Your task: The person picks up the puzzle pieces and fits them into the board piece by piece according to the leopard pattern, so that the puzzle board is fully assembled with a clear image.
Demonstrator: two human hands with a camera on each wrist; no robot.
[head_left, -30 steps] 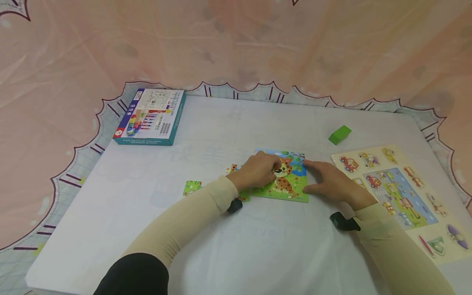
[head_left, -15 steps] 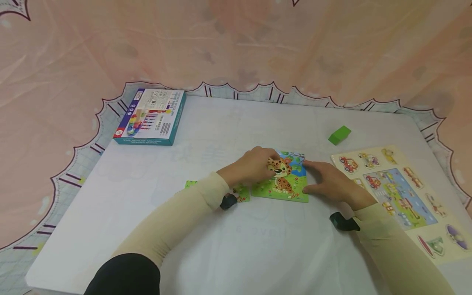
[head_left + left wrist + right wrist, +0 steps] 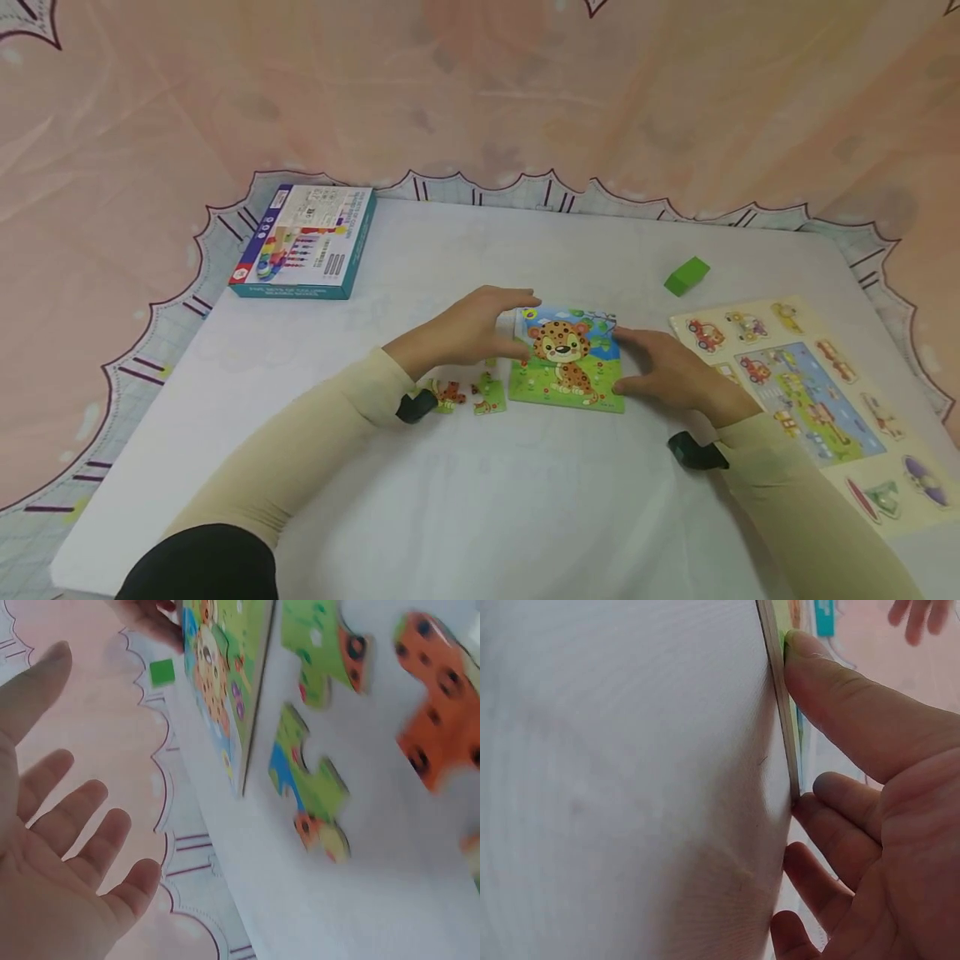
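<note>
A square puzzle board point(image 3: 573, 377) with a spotted leopard cub on green and blue lies flat on the white table. My left hand point(image 3: 472, 327) hovers at the board's left edge with fingers and thumb spread; the left wrist view shows nothing in its palm. My right hand point(image 3: 667, 371) touches the board's right edge, thumb and index finger apart along it. In the right wrist view the thumb point(image 3: 840, 701) rests on the board's rim. Loose puzzle pieces lie left of the board, among them a green piece point(image 3: 489, 395) and an orange spotted piece point(image 3: 442, 697), some partly hidden under the left wrist.
A flat cardboard box point(image 3: 307, 237) lies at the back left. Behind the right hand stands a green block point(image 3: 686, 276). A cream picture board point(image 3: 697, 304) with cartoon vehicles and figures lies at the right. Scalloped patterned cloth point(image 3: 517, 188) borders the table's far edge.
My left hand has drawn back leftward off the leopard picture and its fingers have spread, uncovering the board's upper left. The right hand has stayed at the right edge.
</note>
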